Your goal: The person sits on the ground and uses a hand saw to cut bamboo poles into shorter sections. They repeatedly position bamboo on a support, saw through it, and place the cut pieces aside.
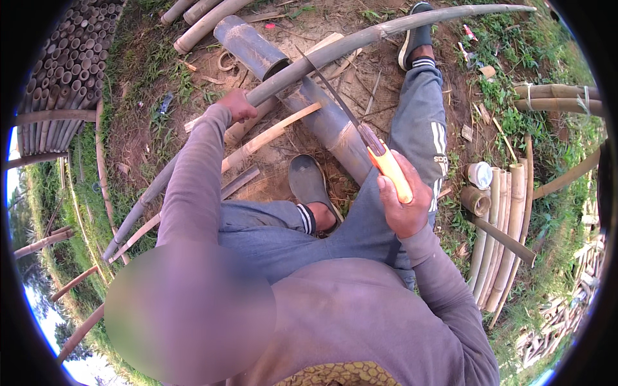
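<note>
A long curved grey bamboo pole runs slantwise from the far right down to the near left. My left hand is closed around it, left of the middle. In my right hand is a handsaw with an orange and yellow handle, my fingers wrapped around it. Its thin dark blade points up and to the left, and its front part crosses the pole to the right of my left hand. Whether the teeth touch the pole I cannot tell. Below the pole lies a thick dark bamboo tube.
Another thick tube lies beyond the pole. A split bamboo strip rests between my legs and the pole. Cut bamboo lengths, a white tub and a flat blade-like piece are at the right. Stacked bamboo stands far left.
</note>
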The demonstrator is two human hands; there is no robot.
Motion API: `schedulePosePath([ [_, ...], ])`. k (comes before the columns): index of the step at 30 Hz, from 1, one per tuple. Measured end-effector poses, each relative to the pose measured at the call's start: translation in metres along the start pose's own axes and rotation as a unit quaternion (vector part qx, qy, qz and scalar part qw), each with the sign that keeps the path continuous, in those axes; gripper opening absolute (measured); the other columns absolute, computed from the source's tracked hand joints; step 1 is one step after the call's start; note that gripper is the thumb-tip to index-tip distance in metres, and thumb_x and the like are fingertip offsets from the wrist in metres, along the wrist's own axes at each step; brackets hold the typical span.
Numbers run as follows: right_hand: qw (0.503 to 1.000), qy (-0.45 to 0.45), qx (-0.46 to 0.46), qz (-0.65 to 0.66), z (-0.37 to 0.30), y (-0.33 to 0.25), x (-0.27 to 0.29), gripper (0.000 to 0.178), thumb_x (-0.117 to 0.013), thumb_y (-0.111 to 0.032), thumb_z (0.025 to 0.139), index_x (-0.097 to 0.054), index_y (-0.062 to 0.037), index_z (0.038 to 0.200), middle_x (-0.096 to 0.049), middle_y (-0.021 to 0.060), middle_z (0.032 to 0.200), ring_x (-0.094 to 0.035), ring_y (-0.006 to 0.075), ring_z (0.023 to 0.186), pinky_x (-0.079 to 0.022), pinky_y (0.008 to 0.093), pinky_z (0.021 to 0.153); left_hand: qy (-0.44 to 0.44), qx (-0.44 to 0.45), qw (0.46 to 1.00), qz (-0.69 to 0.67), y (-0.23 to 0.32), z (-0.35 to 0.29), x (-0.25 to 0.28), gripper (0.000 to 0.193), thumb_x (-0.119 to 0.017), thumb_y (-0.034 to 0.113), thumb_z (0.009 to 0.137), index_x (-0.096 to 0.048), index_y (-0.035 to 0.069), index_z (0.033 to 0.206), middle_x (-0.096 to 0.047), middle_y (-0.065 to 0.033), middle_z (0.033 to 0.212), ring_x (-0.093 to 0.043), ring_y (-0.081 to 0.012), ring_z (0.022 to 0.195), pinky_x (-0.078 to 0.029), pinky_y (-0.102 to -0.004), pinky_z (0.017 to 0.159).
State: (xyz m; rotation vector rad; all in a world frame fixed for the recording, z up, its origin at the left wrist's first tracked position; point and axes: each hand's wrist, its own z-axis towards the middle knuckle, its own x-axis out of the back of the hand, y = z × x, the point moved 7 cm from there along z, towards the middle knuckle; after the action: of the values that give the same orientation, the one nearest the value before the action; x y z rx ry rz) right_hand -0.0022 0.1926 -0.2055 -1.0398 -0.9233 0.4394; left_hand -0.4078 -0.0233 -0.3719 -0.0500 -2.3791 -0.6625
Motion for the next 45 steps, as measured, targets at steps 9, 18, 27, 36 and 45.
schedulePosePath([
  [9, 1.000, -0.001, -0.022, -0.017, -0.011, 0.008, -0.002, 0.052, -0.080, -0.011, 0.095, -0.061, 0.0097, 0.139, -0.072, 0.0263, 0.128, -0.076, 0.0318, 0.112, -0.060, 0.0386, 0.093, 0.236, -0.008, 0.942, 0.239, 0.043, -0.044, -0.011, 0.052, -0.079, 0.039, 0.083, -0.063, 0.016, 0.126, -0.076, -0.0175, 0.117, -0.073, -0.0392, 0.111, -0.056, -0.0508, 0.095],
  [18, 0.998, 0.034, 0.050, -0.006, -0.027, 0.024, -0.001, 0.053, -0.079, -0.014, 0.095, -0.060, 0.0107, 0.139, -0.071, 0.0270, 0.131, -0.073, 0.0359, 0.118, -0.058, 0.0404, 0.101, -0.017, -0.056, 0.998, 0.010, 0.024, -0.009, 0.009, 0.054, -0.081, 0.021, 0.072, -0.069, 0.004, 0.122, -0.073, -0.0114, 0.088, -0.071, -0.0213, 0.073, -0.057, -0.0375, 0.065],
  [27, 0.998, 0.045, 0.036, 0.011, -0.017, 0.045, -0.022, 0.052, -0.078, -0.017, 0.097, -0.061, 0.0101, 0.139, -0.071, 0.0267, 0.131, -0.073, 0.0350, 0.120, -0.057, 0.0406, 0.102, -0.046, -0.075, 0.995, -0.048, 0.004, 0.021, 0.019, 0.050, -0.086, 0.024, 0.072, -0.070, -0.001, 0.112, -0.071, -0.0123, 0.081, -0.070, -0.0209, 0.070, -0.056, -0.0369, 0.065],
  [36, 0.996, 0.049, 0.030, 0.071, -0.013, 0.058, -0.027, 0.052, -0.076, -0.019, 0.100, -0.060, 0.0105, 0.139, -0.071, 0.0259, 0.132, -0.073, 0.0317, 0.119, -0.057, 0.0397, 0.101, 0.232, -0.007, 0.950, 0.208, 0.041, -0.029, 0.021, 0.064, -0.077, 0.055, 0.083, -0.068, 0.013, 0.130, -0.076, -0.0190, 0.119, -0.073, -0.0385, 0.114, -0.056, -0.0492, 0.100],
  [45, 0.997, 0.046, 0.059, 0.026, 0.050, 0.019, -0.046, 0.047, -0.073, -0.011, 0.100, -0.061, 0.0084, 0.140, -0.072, 0.0219, 0.129, -0.074, 0.0279, 0.115, -0.058, 0.0373, 0.097, 0.199, -0.028, 0.964, 0.173, 0.031, -0.001, 0.070, 0.057, -0.079, 0.043, 0.076, -0.070, 0.010, 0.122, -0.075, -0.0208, 0.118, -0.072, -0.0388, 0.112, -0.056, -0.0493, 0.098],
])
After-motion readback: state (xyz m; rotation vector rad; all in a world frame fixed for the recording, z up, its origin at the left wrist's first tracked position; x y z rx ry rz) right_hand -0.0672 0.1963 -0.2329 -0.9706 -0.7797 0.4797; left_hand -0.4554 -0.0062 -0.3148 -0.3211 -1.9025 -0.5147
